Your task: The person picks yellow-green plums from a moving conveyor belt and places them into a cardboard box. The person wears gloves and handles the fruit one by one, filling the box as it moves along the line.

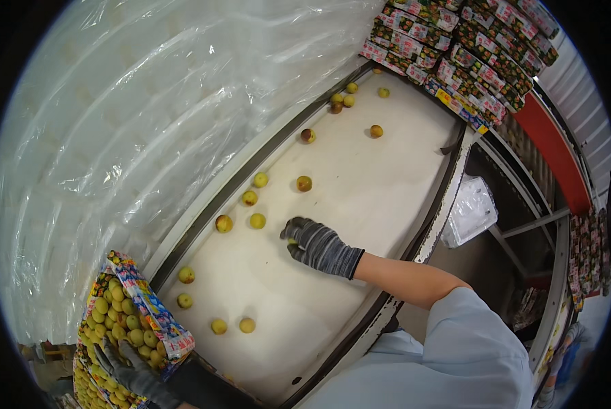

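Above the white sorting surface (346, 204), my right hand (318, 246) in a grey striped knit glove curls its fingers around a small yellow-green fruit (292, 241), mostly hidden by the glove. My left hand (134, 373), in a grey glove, rests with fingers spread on the round yellow-green fruits (124, 319) filling a printed carton (155, 312) at lower left. Loose fruits lie along the surface's far side, among them a yellow one (257, 221), a reddish-brown one (304, 183) and one near the carton (186, 275). Two more (247, 325) sit at the near left.
Plastic-wrapped white stacks (132, 128) line the far side. Flattened printed cartons (438, 56) are piled at the upper right end. A worn metal rail (438, 220) edges the near side; beyond it lies a plastic-wrapped white pack (471, 212). Part of another person (563, 353) shows at lower right.
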